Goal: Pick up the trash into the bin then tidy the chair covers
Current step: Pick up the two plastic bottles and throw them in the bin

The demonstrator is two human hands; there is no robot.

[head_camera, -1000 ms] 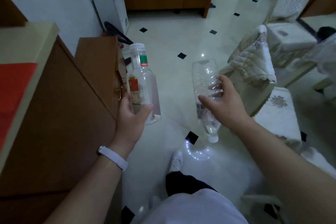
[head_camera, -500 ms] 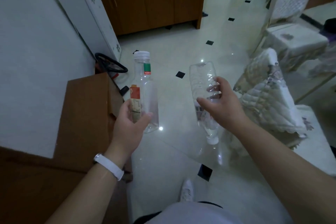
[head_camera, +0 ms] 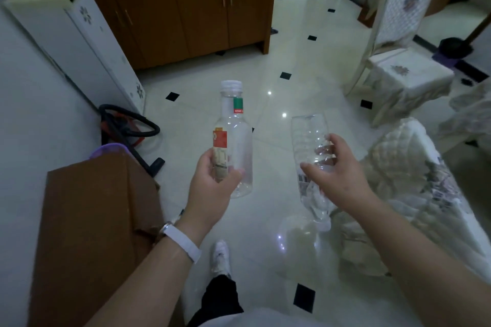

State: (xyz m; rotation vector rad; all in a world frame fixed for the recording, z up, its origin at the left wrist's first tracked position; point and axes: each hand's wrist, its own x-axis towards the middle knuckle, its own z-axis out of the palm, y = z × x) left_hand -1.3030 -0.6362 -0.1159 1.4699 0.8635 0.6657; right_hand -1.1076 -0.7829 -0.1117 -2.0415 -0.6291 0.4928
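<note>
The left hand [head_camera: 212, 188] is wrapped around an upright labelled bottle [head_camera: 235, 127], cap up. The right hand [head_camera: 338, 179] clasps a crumpled bottle [head_camera: 308, 135] held cap down, above the tiled floor [head_camera: 265, 220]. A rumpled quilted chair cover [head_camera: 409, 167] lies just right of it.

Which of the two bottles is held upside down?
The crumpled clear bottle in the right hand, neck down; the red-labelled bottle in the left hand is cap-up.

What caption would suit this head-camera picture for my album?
Left hand holds a labelled bottle upright, right hand a crumpled bottle cap down, above a tiled floor near a covered chair.
</note>
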